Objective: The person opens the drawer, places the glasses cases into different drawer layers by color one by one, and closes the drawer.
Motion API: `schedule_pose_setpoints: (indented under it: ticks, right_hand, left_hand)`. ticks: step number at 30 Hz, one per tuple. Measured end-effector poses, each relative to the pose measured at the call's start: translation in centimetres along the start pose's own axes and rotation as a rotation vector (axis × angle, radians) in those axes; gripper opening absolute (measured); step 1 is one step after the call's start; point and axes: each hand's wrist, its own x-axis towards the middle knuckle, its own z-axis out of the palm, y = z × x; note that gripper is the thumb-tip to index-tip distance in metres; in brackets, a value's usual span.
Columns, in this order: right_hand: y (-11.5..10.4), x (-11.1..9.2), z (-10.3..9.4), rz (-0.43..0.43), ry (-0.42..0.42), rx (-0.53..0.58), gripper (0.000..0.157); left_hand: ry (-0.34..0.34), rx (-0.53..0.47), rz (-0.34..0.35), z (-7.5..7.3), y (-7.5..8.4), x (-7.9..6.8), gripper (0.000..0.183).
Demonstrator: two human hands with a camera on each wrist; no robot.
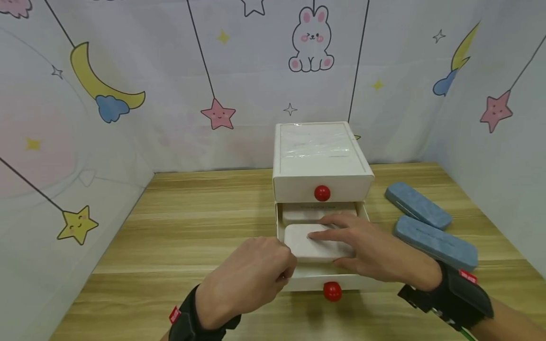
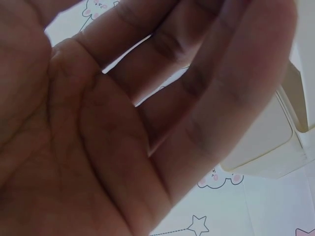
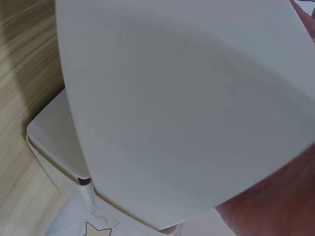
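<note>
Wood-grain tabletop (image 1: pixel 200 213), right fingers (image 1: pixel 334 235) loosely apart on white case (image 1: pixel 309 249)

A smooth white box (image 1: pixel 317 248) with rounded corners sits crosswise, as I see it, inside the pulled-out lower drawer (image 1: pixel 304 283), itself white with 1 round red knob (image 1: pixel 332 291) on its front.

left grip (image 2: pixel 118 118) cropped, held box (image 1: pixel 317 249) part-covered
</note>
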Motion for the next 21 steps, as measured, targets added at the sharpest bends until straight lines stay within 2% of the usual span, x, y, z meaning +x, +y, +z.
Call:
schedule_pose_setpoints:
  ticks: [12,21]
  right_hand:
    - [0.5,0.6,0.6,-0.028,-0.052,0.034,0.065]
    - [1.2,0.5,1.0,-0.028,-0.043,0.055,0.066]
  left_hand:
    - [0.012,-0.002,0.008,0.1,-0.1,-0.2,0.040]
    - [0.027,0.003,0.032,0.2,-0.1,0.0,0.041]
